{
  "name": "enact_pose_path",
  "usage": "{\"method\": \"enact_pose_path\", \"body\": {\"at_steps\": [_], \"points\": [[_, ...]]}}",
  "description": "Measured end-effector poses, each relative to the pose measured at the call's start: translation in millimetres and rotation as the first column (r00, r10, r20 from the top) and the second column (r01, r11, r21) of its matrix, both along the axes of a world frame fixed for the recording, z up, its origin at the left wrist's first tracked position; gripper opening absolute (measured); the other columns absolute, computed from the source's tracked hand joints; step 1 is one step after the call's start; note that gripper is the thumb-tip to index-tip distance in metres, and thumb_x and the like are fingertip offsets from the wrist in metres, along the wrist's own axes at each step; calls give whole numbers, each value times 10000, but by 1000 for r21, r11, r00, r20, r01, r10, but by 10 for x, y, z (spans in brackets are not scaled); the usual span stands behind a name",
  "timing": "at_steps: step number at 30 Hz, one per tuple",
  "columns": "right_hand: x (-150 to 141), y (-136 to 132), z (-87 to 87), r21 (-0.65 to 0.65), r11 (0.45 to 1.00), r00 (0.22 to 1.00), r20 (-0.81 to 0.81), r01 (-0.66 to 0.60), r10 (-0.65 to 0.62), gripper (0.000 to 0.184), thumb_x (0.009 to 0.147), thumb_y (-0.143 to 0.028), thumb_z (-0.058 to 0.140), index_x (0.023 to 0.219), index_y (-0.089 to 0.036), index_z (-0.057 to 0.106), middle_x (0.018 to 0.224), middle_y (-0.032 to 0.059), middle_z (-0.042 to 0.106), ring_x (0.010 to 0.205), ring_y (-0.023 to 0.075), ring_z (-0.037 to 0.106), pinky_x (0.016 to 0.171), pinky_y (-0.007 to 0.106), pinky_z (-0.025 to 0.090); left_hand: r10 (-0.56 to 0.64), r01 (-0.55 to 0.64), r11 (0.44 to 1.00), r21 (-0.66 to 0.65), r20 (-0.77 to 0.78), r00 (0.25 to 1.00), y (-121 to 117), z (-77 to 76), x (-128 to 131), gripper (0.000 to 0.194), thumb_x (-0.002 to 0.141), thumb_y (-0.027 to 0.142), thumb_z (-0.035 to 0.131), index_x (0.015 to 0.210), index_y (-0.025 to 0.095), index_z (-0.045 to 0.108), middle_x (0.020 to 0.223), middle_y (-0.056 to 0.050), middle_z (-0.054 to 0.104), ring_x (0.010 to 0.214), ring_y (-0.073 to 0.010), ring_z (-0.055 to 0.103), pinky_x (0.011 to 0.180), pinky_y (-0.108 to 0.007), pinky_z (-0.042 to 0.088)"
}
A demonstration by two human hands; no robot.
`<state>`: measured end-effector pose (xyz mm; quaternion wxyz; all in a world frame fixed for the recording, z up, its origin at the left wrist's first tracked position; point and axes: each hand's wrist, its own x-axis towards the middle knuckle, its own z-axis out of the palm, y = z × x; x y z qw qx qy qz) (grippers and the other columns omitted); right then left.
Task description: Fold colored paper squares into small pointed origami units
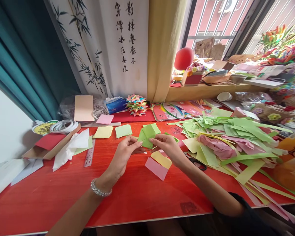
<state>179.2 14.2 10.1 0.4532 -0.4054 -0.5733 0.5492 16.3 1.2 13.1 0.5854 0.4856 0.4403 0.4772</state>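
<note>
A folded green paper piece (147,135) is held just above the red table (137,193) between both hands. My left hand (124,154), with a bead bracelet at the wrist, pinches its lower left corner. My right hand (168,146) pinches its right side. Directly under my right hand lie a yellow paper (161,159) and a pink paper (156,168). Black scissors (198,163) rest just right of my right wrist.
A heap of green, yellow and pink paper strips (233,141) covers the table's right side. Small paper squares (113,131), a clear ruler (89,154), tape rolls (64,125) and a cardboard box lid (43,149) lie left. A stack of folded paper stars (136,105) stands at the back.
</note>
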Motion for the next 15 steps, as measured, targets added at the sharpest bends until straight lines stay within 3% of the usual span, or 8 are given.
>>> {"method": "enact_pose_path", "body": {"at_steps": [6, 11, 15], "points": [[-8, 3, -30, 4, 1000, 999, 51, 7, -8, 289, 694, -425, 614, 692, -137, 588, 654, 14, 589, 615, 141, 575, 609, 279, 504, -73, 74, 997, 9, -82, 994, 19, 4, -25, 171, 723, 273, 613, 688, 158, 491, 724, 9, 598, 715, -135, 613, 751, -282, 464], [36, 24, -24, 74, 995, 982, 183, -64, 50, 257, 730, -396, 572, 710, -140, 594, 636, 12, 568, 601, 134, 537, 566, 248, 451, -185, 191, 981, 15, -190, 964, 36, 60, -44, 207, 721, 313, 610, 856, 155, 607, 872, -36, 629, 758, -143, 580, 710, -268, 461], [37, 26, -25, 74, 995, 980, 189, -73, 58, 260, 730, -397, 568, 699, -140, 588, 625, 6, 543, 588, 124, 511, 559, 240, 427, -180, 187, 982, 16, -208, 961, 52, 37, -55, 238, 714, 345, 621, 845, 146, 629, 801, -30, 628, 711, -140, 580, 703, -272, 458]]}}
